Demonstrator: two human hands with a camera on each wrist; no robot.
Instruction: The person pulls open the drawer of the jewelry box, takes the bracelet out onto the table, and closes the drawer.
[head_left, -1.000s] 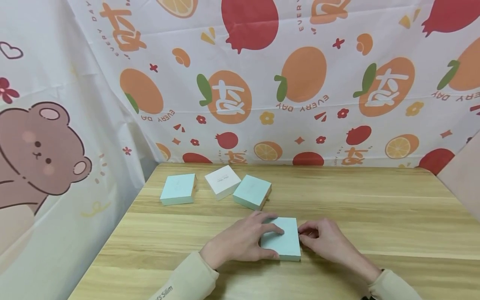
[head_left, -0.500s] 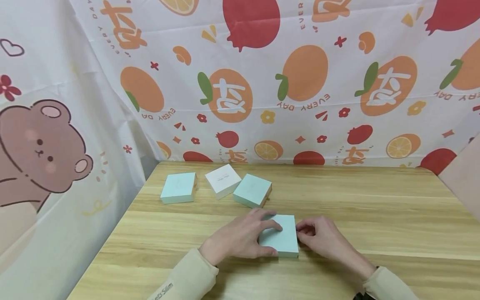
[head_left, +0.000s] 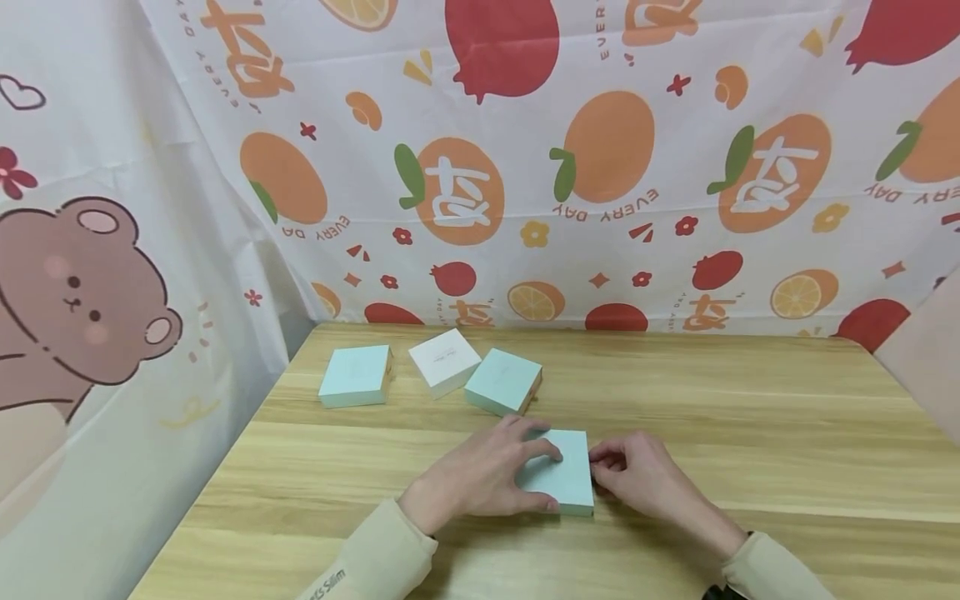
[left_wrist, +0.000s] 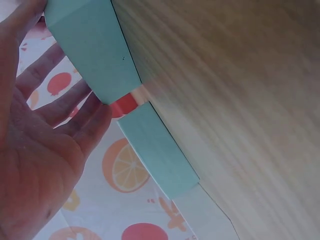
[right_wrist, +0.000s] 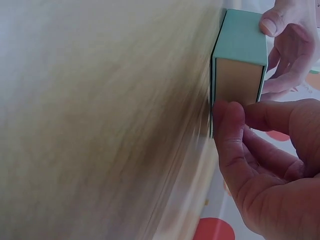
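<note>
A flat mint-green drawer box (head_left: 567, 483) lies on the table before the person. The left hand (head_left: 483, 471) holds it from the left, thumb along the near side and fingers over the lid and far side. At the box's right end is the right hand (head_left: 648, 479), its thumb and fingertips pinched together against the brown end face (right_wrist: 237, 82). Whatever sits between those fingertips is hidden. In the left wrist view, the mint-green side (left_wrist: 95, 50) of the held box shows beside the spread palm.
Behind on the wooden table (head_left: 750, 417) stand a mint-green box (head_left: 356, 372) at the left, a white box (head_left: 445, 360) and another mint-green box (head_left: 504, 379). A fruit-print cloth (head_left: 525, 275) hangs at the back edge. A bear-print cloth (head_left: 202, 467) hangs at the left.
The box and both hands have shifted very slightly left and away from the person. Both hands keep the same hold, and the other boxes stay put.
</note>
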